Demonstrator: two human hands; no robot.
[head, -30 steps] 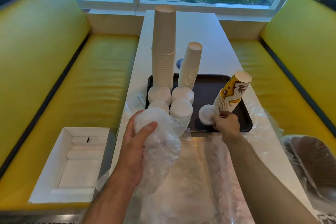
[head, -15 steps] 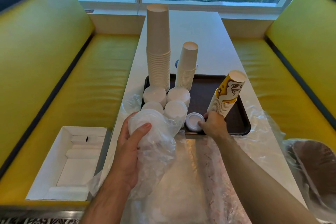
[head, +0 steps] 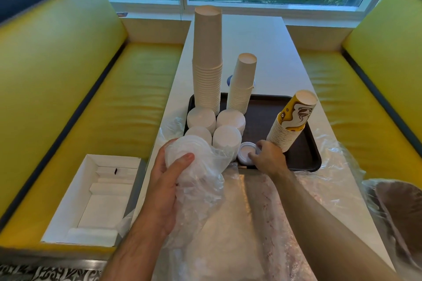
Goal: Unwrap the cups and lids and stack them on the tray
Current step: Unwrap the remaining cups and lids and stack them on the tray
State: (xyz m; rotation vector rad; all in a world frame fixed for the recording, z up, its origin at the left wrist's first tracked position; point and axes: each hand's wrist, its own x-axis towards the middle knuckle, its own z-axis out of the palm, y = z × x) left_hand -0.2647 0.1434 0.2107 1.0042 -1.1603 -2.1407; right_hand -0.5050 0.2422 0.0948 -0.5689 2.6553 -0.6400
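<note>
my left hand (head: 165, 186) grips the bagged lids (head: 194, 157) just off the tray (head: 306, 157), right hand (head: 268, 156) pinching one lid (head: 245, 151) on its near edge

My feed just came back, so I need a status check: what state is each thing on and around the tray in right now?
Left hand: grips wrapped lids.
Wrapped lids: in plastic, held off the table.
Right hand: fingers on single lid.
Single lid: unwrapped, lying on tray.
Tray: partly filled.
White cup stacks: upright, upside down.
Printed cup stack: tilted, upside down.
Lid stacks: unwrapped, on tray.
Cardboard box: open, on bench.
</note>
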